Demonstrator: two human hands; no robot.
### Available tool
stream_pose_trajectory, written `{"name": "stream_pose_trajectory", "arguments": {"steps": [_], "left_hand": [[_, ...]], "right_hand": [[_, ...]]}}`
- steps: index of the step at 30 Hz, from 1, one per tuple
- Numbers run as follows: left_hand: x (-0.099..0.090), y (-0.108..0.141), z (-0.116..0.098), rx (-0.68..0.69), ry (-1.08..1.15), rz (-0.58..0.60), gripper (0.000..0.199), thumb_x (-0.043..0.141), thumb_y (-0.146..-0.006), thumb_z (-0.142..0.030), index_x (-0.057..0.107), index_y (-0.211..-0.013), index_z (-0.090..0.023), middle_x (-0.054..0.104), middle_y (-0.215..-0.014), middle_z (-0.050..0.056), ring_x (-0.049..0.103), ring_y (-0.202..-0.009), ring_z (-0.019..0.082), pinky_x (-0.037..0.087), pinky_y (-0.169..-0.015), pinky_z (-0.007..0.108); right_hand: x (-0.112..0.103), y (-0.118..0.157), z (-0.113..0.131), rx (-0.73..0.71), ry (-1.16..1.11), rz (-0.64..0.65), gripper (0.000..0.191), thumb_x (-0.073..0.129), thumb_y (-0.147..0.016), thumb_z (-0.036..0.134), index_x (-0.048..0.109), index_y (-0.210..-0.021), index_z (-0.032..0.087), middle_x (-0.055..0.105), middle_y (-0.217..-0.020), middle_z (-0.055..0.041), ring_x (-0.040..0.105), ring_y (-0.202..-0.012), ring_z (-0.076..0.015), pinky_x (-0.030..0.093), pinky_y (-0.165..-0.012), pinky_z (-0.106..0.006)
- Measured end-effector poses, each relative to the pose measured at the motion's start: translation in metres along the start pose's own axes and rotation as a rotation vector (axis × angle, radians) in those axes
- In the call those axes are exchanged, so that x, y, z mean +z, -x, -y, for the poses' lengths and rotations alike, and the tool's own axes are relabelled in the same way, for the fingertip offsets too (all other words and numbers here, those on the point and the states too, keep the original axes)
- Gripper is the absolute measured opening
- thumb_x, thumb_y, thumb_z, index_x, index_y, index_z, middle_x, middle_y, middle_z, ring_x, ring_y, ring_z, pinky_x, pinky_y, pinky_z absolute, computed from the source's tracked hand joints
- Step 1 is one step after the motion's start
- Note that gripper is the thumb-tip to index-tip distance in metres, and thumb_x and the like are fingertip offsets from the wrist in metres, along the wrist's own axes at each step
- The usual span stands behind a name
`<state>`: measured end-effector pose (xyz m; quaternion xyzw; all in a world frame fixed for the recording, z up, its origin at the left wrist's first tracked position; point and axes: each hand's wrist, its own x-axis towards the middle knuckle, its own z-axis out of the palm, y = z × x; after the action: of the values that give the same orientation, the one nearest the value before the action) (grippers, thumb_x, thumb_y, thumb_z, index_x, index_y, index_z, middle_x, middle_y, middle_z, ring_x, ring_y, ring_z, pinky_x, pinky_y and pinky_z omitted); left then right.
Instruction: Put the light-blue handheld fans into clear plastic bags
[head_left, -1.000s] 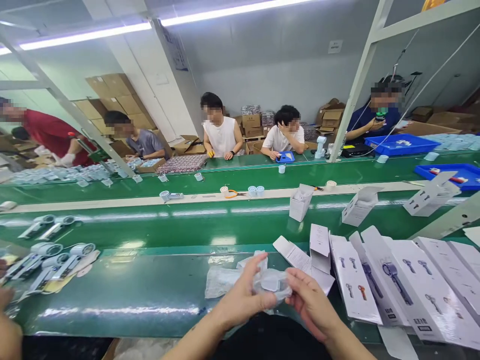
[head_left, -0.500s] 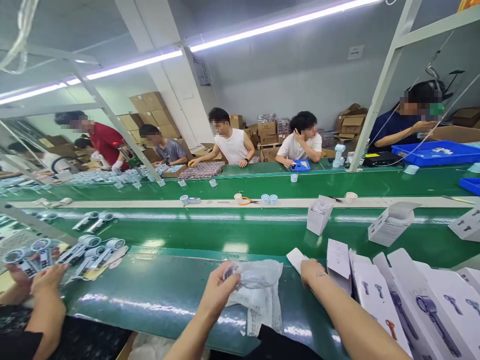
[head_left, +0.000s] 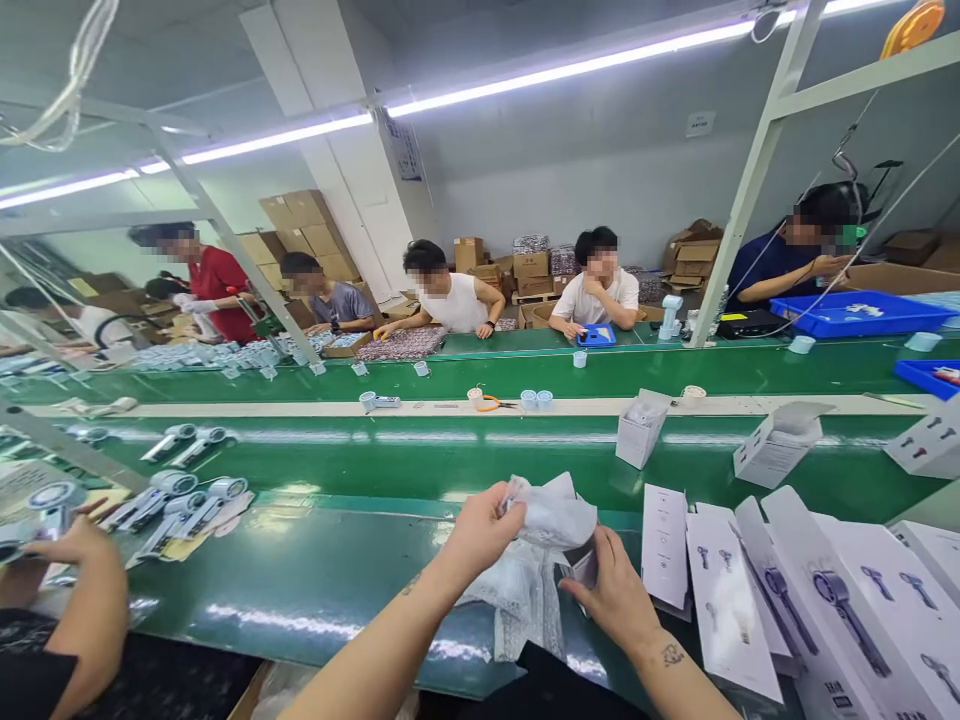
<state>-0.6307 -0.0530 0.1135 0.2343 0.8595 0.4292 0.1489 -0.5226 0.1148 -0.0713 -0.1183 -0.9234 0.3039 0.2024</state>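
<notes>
Near the front middle, my left hand pinches a clear plastic bag by its left end; what is inside is hard to make out. My right hand is wrapped round a small white box, mostly hidden behind the fingers and the bag. The bag's right end lies over the box's top. Beneath both hands, more clear wrap lies on the green table. Right of my right hand stand white cartons printed with fan pictures.
Open white boxes stand on the green conveyor. Light-blue handheld fans lie at the left, beside a co-worker's hand. Slanted metal posts rise at both sides. Several people sit across the line.
My left hand has moved right and up with the bag. My right hand has brought the white box inward, under the bag. At the left, the co-worker's hands have shifted.
</notes>
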Motion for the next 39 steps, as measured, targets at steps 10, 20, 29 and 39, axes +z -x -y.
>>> {"name": "stream_pose_trajectory", "arguments": {"steps": [10, 20, 29, 39], "left_hand": [[0.042, -0.022, -0.083, 0.279, -0.787, 0.359, 0.028, 0.041, -0.086, -0.021, 0.067, -0.091, -0.015, 0.068, -0.092, 0.015, 0.066, -0.091, 0.031, 0.049, -0.078, 0.039], [0.061, 0.014, -0.057, 0.312, -0.835, 0.396, 0.028, 0.05, -0.081, -0.014, 0.067, -0.102, -0.013, 0.057, -0.112, 0.017, 0.057, -0.105, 0.031, 0.049, -0.087, 0.04], [0.107, 0.028, -0.007, 0.281, -0.727, 0.397, 0.036, 0.056, -0.082, -0.019, 0.058, -0.116, -0.007, 0.056, -0.121, 0.021, 0.057, -0.108, 0.031, 0.05, -0.09, 0.04], [0.081, 0.061, 0.01, 0.314, -0.44, 0.066, 0.026, 0.044, -0.094, -0.032, 0.065, -0.104, -0.019, 0.066, -0.112, 0.012, 0.059, -0.107, 0.025, 0.043, -0.1, 0.039]], "right_hand": [[-0.018, 0.044, -0.019, -0.092, -0.06, -0.04, 0.049, 0.055, -0.089, 0.037, 0.035, -0.131, 0.022, 0.05, -0.132, -0.018, 0.051, -0.125, -0.0353, 0.048, -0.102, -0.055], [-0.064, 0.034, -0.017, -0.078, -0.211, -0.047, 0.026, 0.058, -0.086, 0.033, 0.052, -0.109, 0.022, 0.049, -0.129, -0.0167, 0.05, -0.127, -0.0314, 0.046, -0.103, -0.051], [-0.093, -0.035, -0.014, 0.081, -0.384, 0.772, 0.095, 0.072, -0.058, 0.02, 0.031, -0.143, 0.015, 0.039, -0.15, -0.02, 0.036, -0.139, -0.033, 0.026, -0.116, -0.048], [-0.067, -0.058, -0.034, 0.172, -0.568, 0.532, 0.081, 0.075, -0.06, 0.036, 0.035, -0.128, 0.022, 0.067, -0.117, -0.0131, 0.067, -0.103, -0.0314, 0.054, -0.09, -0.044]]}}
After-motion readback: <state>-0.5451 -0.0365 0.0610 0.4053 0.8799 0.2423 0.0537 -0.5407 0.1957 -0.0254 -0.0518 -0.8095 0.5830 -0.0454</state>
